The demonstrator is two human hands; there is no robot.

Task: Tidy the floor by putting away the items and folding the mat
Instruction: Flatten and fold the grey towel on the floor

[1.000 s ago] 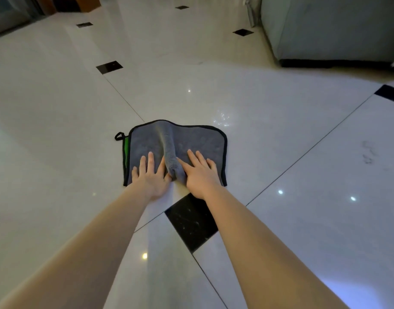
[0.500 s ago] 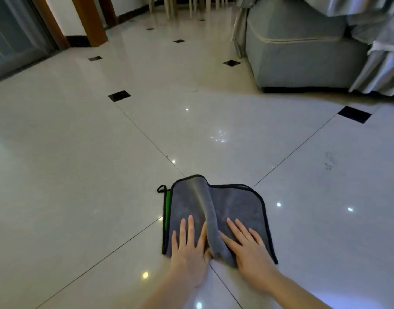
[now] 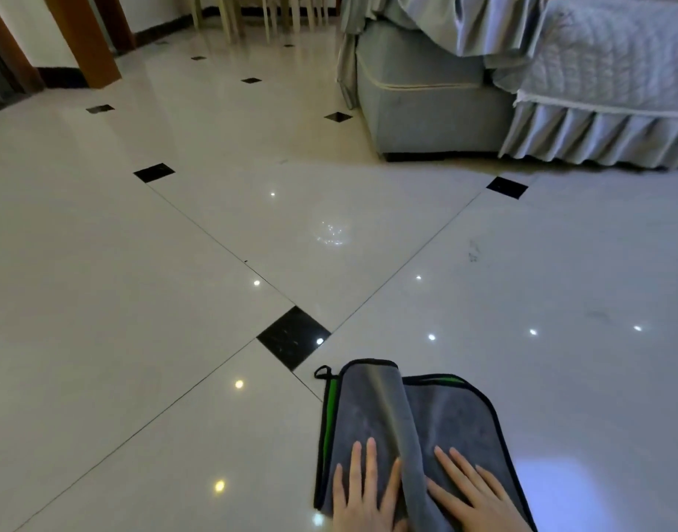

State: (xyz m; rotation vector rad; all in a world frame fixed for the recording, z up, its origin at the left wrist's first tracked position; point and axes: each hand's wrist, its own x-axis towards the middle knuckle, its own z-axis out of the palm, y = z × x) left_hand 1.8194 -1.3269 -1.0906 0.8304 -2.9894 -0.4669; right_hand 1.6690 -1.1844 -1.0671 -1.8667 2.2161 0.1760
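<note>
A grey mat (image 3: 456,420) with a black border and a green underside lies folded on the shiny tiled floor at the bottom of the view. A raised ridge of cloth runs down its middle. My left hand (image 3: 362,489) lies flat on the mat left of the ridge, fingers straight. On the other side of the ridge my right hand (image 3: 471,493) presses flat, fingers spread. A small black loop (image 3: 322,372) sticks out at the mat's far left corner.
A grey sofa (image 3: 425,94) with a draped cover stands at the back right, beside a frilled quilted cover (image 3: 606,82). Chair legs (image 3: 268,13) and a wooden door frame (image 3: 87,36) are at the back. Wide pale floor tiles with black diamond insets (image 3: 293,335) spread ahead and left.
The view has tilted upward, so the mat and both hands sit lower in frame and more of the room shows. Both hands stay flat on the mat beside the ridge.
</note>
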